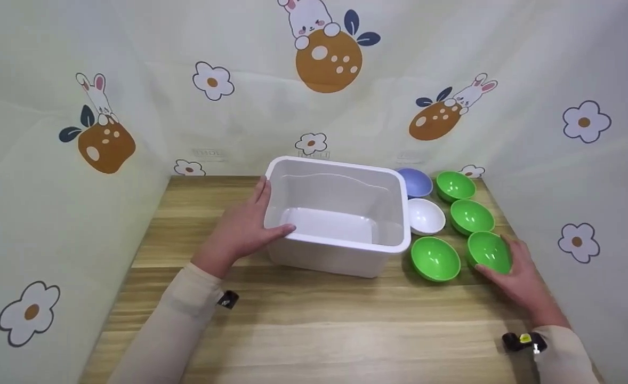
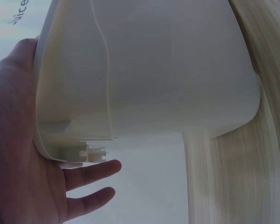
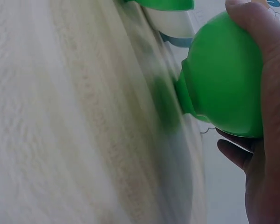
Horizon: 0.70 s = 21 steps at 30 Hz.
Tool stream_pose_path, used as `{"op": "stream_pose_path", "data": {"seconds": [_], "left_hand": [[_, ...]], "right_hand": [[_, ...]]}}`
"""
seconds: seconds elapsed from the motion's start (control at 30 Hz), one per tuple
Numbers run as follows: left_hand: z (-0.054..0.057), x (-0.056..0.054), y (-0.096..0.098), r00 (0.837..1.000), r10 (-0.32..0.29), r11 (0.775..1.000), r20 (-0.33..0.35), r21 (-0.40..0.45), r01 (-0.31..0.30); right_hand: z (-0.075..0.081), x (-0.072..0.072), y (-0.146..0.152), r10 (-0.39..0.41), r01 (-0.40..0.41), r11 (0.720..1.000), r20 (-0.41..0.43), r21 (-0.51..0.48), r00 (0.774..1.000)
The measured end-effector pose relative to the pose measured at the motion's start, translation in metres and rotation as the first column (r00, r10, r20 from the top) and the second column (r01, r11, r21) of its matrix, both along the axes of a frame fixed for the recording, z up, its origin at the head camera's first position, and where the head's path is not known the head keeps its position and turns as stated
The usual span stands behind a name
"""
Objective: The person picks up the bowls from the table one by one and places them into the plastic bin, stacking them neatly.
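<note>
A deep white plastic bin (image 1: 340, 258) stands at mid-table. My left hand (image 1: 242, 226) rests against its near-left corner, thumb over the front rim and fingers along the left side. In the left wrist view, two fingers (image 2: 91, 175) stretch out straight beside the bin wall (image 2: 172, 70). To the right, my right hand (image 1: 524, 277) holds a green bowl (image 1: 489, 250) between thumb and fingers. That bowl (image 3: 223, 79) is upright, its foot close over the table in the right wrist view. Another green bowl (image 1: 435, 260) sits just left of it.
Behind the held bowl stand two more green bowls, a middle one (image 1: 472, 216) and a far one (image 1: 455, 185). A white bowl (image 1: 426, 216) and a blue bowl (image 1: 416, 182) sit beside the bin's right side. Printed curtains (image 1: 260, 117) enclose the wooden table (image 1: 314, 330).
</note>
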<state>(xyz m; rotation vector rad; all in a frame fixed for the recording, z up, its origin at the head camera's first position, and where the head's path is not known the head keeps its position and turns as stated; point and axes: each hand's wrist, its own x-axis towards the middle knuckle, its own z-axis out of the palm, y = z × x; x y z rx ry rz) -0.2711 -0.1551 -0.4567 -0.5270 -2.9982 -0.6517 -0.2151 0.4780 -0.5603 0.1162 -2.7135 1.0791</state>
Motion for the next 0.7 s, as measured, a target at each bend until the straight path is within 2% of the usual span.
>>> {"op": "stream_pose_path", "data": {"seconds": [0.23,0.5,0.7], "left_hand": [[-0.001,0.000,-0.002,1.000,-0.001,1.000,-0.006,0.003,0.001],[-0.002,-0.001,-0.002,1.000,-0.010,0.999,-0.004,0.033,0.010],[-0.001,-0.001,-0.002,1.000,-0.005,1.000,-0.001,0.031,0.005]], "right_hand": [[0.017,-0.001,-0.014,-0.002,0.000,1.000,-0.069,-0.027,0.998],[0.040,-0.009,-0.036,-0.003,0.003,1.000,-0.104,-0.002,0.995],[0.059,-0.016,-0.055,-0.003,0.001,1.000,-0.077,-0.025,0.997]]}}
